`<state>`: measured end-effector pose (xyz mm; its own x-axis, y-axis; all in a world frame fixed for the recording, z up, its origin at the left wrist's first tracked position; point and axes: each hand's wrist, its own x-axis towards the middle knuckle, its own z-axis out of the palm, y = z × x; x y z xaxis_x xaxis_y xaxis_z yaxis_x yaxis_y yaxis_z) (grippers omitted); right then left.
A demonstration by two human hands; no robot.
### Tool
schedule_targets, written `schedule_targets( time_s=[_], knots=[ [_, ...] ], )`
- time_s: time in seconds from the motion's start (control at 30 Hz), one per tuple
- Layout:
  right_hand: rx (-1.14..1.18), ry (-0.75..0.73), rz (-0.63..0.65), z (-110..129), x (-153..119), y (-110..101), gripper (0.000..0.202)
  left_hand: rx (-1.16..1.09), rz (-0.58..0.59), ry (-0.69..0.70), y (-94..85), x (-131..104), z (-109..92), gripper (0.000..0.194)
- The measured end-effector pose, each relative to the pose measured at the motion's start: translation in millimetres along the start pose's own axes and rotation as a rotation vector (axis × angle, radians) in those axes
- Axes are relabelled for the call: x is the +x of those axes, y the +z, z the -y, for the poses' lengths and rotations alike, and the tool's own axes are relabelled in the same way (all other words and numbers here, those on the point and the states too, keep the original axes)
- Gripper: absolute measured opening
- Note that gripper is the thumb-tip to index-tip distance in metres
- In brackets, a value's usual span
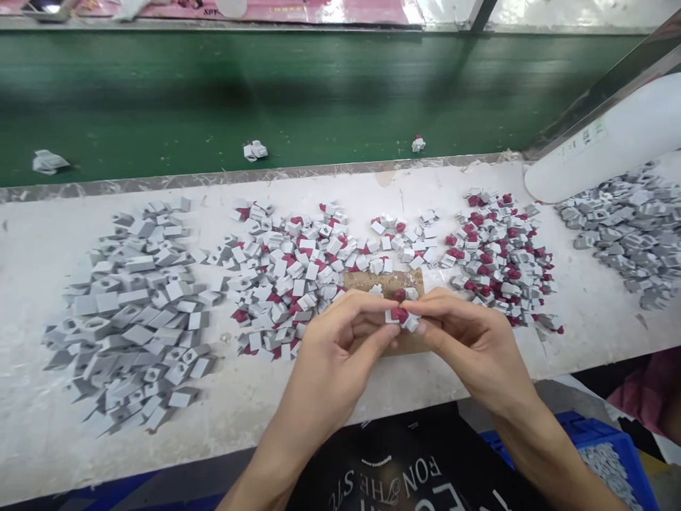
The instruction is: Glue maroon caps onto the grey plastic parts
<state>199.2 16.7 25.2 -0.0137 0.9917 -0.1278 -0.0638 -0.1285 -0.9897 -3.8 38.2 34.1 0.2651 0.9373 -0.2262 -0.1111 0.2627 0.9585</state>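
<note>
Both hands meet over the front of the white worktop, pinching one small grey-and-dark-red plastic piece (400, 314) between thumbs and forefingers. My left hand (340, 348) grips its left side; my right hand (468, 341) grips its right side. Beneath the fingers lies a brown taped cardboard pad (367, 281), partly hidden, with another grey-and-red piece on it. Left of my hands spreads a pile of grey-and-red pieces (298, 255). A second pile of smaller grey pieces with red parts (494, 248) sits to the right.
Plain grey block-shaped pieces (133, 312) are heaped at the far left, and more grey parts (633, 227) at the far right beside a white cylinder (606, 142). A green conveyor belt (340, 92) carries a few pieces behind the worktop. A blue crate (633, 454) stands below right.
</note>
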Motion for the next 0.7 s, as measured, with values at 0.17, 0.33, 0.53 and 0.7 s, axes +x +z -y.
schedule_targets(
  time_s=[0.17, 0.33, 0.53, 0.7],
  knots=[
    [0.032, 0.025, 0.109, 10, 12, 1, 0.022, 0.025, -0.015, 0.022, -4.6, 0, -1, 0.01],
    [-0.141, -0.042, 0.013, 22, 92, 0, 0.017, 0.055, -0.282, 0.061, -3.5, 3, -4, 0.04],
    [-0.557, 0.006, -0.188, 26, 249, 14, 0.014, 0.137, -0.146, -0.057, -2.8, -9, 10, 0.039],
    [-0.745, -0.023, -0.192, 20, 313, 27, 0.017, 0.171, -0.101, -0.185, 3.0, -27, 15, 0.041]
  ],
)
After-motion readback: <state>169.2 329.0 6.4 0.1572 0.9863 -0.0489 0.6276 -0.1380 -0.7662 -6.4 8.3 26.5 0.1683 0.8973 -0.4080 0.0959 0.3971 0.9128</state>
